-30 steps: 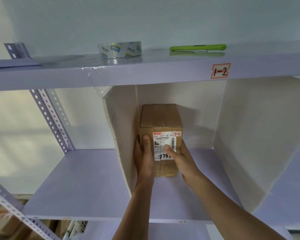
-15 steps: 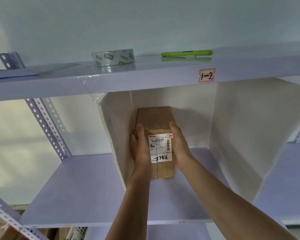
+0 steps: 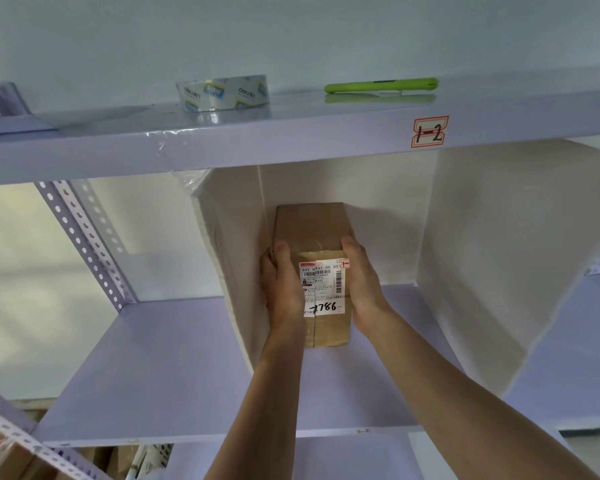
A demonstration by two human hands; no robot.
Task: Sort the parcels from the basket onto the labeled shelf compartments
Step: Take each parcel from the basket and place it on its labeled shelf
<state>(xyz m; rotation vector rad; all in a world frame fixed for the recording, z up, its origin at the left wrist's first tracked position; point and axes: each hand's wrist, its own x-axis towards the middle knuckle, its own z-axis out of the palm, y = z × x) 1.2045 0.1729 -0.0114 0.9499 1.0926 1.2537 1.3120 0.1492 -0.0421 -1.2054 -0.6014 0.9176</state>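
**Contents.** The compartment under the tag "1-2" (image 3: pixel 429 132) is bounded by a left divider (image 3: pixel 236 254), a right divider (image 3: pixel 482 254) and a white back panel. It contains one item, a cardboard parcel (image 3: pixel 312 230). The parcel stands upright on the lower shelf board (image 3: pixel 174 368), close against the left divider and well apart from the right one. The upper shelf board (image 3: pixel 257 147) carries a tape roll (image 3: pixel 222 93) and a green tool (image 3: pixel 381 85), lying apart from each other.

**Hands.** The left hand (image 3: pixel 281 285) grips the parcel's left front edge, with the thumb laid upward along it. The right hand (image 3: pixel 361 282) grips the right front edge, with the thumb reaching the top corner. Both clasp the parcel.

**Materials.** The parcel is plain brown card, box-shaped and taller than it is wide, with glossy clear tape over its seams. Its front bears a white shipping label (image 3: pixel 323 287) with barcodes and a handwritten "7786". The shelf boards are smooth and lilac, and the dividers are matte white sheet. A perforated steel upright (image 3: pixel 84 237) runs at the left. Crumpled clear film clings at the top of the left divider.

**Obscured.** The fingers of both hands pass behind the parcel's sides and are not visible. A red-bordered sticker at the label's upper right is partly covered by the right hand. The label's fine print is illegible. The kind of green tool cannot be determined. Cartons (image 3: pixel 118 459) below the shelf are cut off by the frame edge.
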